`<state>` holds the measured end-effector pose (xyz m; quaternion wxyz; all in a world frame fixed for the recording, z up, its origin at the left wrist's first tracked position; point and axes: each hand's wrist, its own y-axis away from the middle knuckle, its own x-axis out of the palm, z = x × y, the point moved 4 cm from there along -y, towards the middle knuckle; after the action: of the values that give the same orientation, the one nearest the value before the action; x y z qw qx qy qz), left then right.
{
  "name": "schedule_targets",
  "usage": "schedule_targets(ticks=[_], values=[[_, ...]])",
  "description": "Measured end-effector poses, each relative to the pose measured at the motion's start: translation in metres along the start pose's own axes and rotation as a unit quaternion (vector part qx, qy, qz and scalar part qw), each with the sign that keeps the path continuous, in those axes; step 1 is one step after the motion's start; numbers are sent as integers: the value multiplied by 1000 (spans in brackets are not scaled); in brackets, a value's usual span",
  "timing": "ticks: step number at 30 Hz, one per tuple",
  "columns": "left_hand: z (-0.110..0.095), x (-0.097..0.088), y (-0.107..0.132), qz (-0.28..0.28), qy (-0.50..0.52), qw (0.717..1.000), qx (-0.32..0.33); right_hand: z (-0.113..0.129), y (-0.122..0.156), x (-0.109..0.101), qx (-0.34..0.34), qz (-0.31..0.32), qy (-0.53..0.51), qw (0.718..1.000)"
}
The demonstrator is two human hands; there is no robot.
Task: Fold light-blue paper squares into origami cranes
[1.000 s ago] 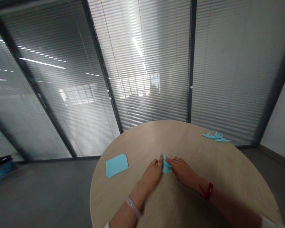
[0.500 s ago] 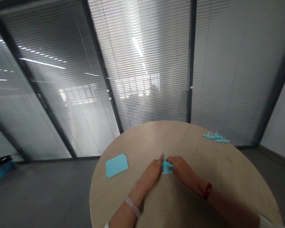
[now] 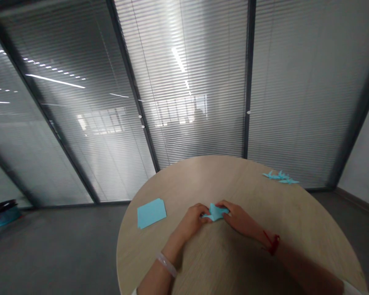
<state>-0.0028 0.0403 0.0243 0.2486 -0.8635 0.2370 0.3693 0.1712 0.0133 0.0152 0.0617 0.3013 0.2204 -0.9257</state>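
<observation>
We have the folded paper [image 3: 214, 212], pale blue and pointed at both ends, near the middle of the round surface [image 3: 184, 180], close to its near side. Our left grip [image 3: 191, 222] is closed on its left end, and our right grip [image 3: 237, 218] is closed on its right side and top, so the two grips nearly meet across it. How much of the paper lies under our fingers is hidden.

The main risk, as we judge it, lies in that pinch. If the grips pull apart unevenly, the paper could tear along a crease; if they squeeze too hard, it could crumple. The thin left end could also slip from the left grip, since little of it shows.

To our left lies a stack of blue sheets [image 3: 151, 213], near enough that the bracelet [image 3: 166, 264] on our left wrist might catch it and slide it out of line if that arm swings wide. The red cord [image 3: 273, 245] on our right wrist sits well clear of the paper. Small folded pieces [image 3: 279, 177] lie close to the far rim, where a knock could send them to the floor [image 3: 58, 241]. We can read no brand, label or writing on anything in view.
</observation>
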Motion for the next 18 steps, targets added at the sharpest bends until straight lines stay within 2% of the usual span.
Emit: schedule_targets(ticks=[4,8,13,18], values=[[0,-10,-1,-59,34,995,-67,-2,-4,-9,44,-28,-79,996],[-5,-16,0,-92,48,992,-76,-3,-5,-12,55,-43,-95,993],[-15,-12,1,-112,-1,994,-7,4,-3,-12,30,-74,-49,996],[-17,1,2,-145,-65,986,47,6,-1,-7,-15,-105,11,994]])
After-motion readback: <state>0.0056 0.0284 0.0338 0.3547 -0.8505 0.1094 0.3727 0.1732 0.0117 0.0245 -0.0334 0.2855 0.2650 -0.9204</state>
